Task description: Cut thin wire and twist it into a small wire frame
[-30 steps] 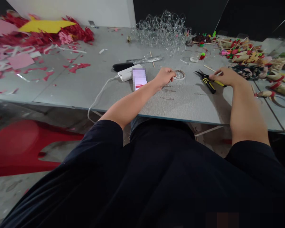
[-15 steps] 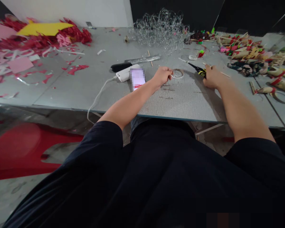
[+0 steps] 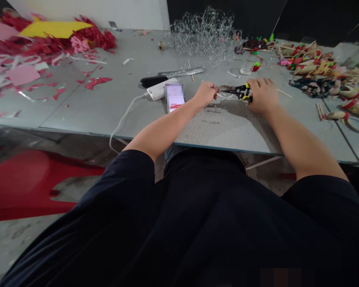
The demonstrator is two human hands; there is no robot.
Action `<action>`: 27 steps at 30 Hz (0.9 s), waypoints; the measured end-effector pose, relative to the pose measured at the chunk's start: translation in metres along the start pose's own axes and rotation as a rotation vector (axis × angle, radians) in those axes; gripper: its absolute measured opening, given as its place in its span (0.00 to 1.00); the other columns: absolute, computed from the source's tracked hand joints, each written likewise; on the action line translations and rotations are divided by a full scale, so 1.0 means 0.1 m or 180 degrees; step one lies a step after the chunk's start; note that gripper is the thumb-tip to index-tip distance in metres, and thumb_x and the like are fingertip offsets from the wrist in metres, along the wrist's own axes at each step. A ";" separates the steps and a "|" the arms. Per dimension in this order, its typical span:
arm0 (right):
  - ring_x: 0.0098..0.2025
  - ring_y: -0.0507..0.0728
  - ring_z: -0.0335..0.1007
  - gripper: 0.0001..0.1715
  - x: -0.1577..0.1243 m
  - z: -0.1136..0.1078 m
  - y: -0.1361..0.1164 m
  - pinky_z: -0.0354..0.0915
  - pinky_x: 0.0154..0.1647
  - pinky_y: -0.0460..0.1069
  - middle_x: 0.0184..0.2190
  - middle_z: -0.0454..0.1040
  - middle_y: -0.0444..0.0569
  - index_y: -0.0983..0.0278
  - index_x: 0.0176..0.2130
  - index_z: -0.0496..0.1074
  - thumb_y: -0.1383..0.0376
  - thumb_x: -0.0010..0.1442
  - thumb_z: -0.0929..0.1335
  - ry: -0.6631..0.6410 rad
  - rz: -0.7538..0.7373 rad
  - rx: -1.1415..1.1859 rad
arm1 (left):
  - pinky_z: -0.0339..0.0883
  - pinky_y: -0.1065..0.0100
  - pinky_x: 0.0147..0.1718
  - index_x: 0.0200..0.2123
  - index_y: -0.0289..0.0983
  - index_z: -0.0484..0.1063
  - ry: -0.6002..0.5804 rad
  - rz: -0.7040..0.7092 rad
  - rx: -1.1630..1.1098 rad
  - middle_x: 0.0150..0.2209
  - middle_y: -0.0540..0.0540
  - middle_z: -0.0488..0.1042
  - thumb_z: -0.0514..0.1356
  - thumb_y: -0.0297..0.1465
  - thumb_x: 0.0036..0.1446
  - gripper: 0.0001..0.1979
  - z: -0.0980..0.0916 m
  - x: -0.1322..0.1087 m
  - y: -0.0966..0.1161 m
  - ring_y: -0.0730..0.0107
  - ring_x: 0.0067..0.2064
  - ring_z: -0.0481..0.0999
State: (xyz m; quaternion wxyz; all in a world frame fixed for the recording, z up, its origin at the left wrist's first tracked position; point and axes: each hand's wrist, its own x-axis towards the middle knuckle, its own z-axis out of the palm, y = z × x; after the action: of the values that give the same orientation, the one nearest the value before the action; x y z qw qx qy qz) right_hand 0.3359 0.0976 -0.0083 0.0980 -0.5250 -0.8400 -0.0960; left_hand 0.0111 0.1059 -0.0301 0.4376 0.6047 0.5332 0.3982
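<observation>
My right hand (image 3: 263,95) is wrapped round the handles of black-and-yellow pliers (image 3: 241,92). Their jaws point left and reach close to the fingertips of my left hand (image 3: 207,95). That hand is closed in a pinch; what sits between its fingers is too small to make out. A round ring (image 3: 225,95) lies on the table under the plier jaws, partly covered by them. Fine glinting bits show on the tabletop below my left fingers. Just left of my left forearm lies a lit phone (image 3: 175,95).
A tangled heap of silver wire (image 3: 205,36) stands at the back. Behind the phone are a white power strip (image 3: 160,91) and a bundle of straight wire (image 3: 185,72). Bamboo craft pieces (image 3: 312,67) fill the right; red paper scraps (image 3: 98,82) lie left. A red stool (image 3: 26,175) stands below.
My right hand has brought the pliers left, from beside the ring to over it, with the jaws now near my left fingertips. My left hand stays almost in place, still pinched.
</observation>
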 end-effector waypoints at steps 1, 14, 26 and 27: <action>0.81 0.91 0.68 0.47 0.00 -0.01 -0.01 0.58 0.83 0.84 0.84 0.74 0.73 0.63 0.90 0.66 0.44 0.86 0.68 -0.0031 -0.0042 -0.0038 | 0.63 0.61 0.41 0.36 0.41 0.77 0.0072 0.0119 0.0115 0.34 0.47 0.79 0.57 0.21 0.83 0.19 -0.01 -0.02 0.00 0.68 0.34 0.70; 0.85 0.92 0.61 0.54 -0.04 -0.13 -0.03 0.50 0.85 0.88 0.88 0.70 0.70 0.57 0.95 0.60 0.40 0.84 0.71 -0.0193 0.0100 0.0277 | 0.68 0.60 0.43 0.34 0.43 0.75 0.0197 0.0249 0.0367 0.34 0.45 0.82 0.61 0.23 0.81 0.18 -0.02 -0.10 0.06 0.63 0.38 0.75; 0.82 0.83 0.67 0.45 -0.03 -0.05 0.04 0.57 0.87 0.76 0.83 0.76 0.69 0.62 0.88 0.70 0.42 0.88 0.67 0.0087 0.0158 -0.0019 | 0.66 0.61 0.45 0.34 0.42 0.76 0.0050 0.0207 0.0263 0.34 0.45 0.83 0.60 0.22 0.83 0.20 -0.01 -0.16 0.09 0.65 0.37 0.78; 0.81 0.82 0.69 0.44 -0.04 -0.05 0.04 0.58 0.87 0.75 0.81 0.77 0.69 0.63 0.87 0.71 0.44 0.88 0.67 0.0154 0.0161 -0.0087 | 0.65 0.61 0.44 0.35 0.42 0.76 0.0052 0.0189 0.0269 0.34 0.45 0.83 0.60 0.22 0.83 0.19 -0.02 -0.16 0.08 0.65 0.37 0.78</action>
State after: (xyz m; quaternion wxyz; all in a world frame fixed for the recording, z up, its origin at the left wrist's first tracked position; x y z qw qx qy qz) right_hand 0.3412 0.0943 -0.0040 0.1136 -0.5449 -0.8224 -0.1176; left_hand 0.0103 0.0902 -0.0223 0.3952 0.6350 0.5349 0.3930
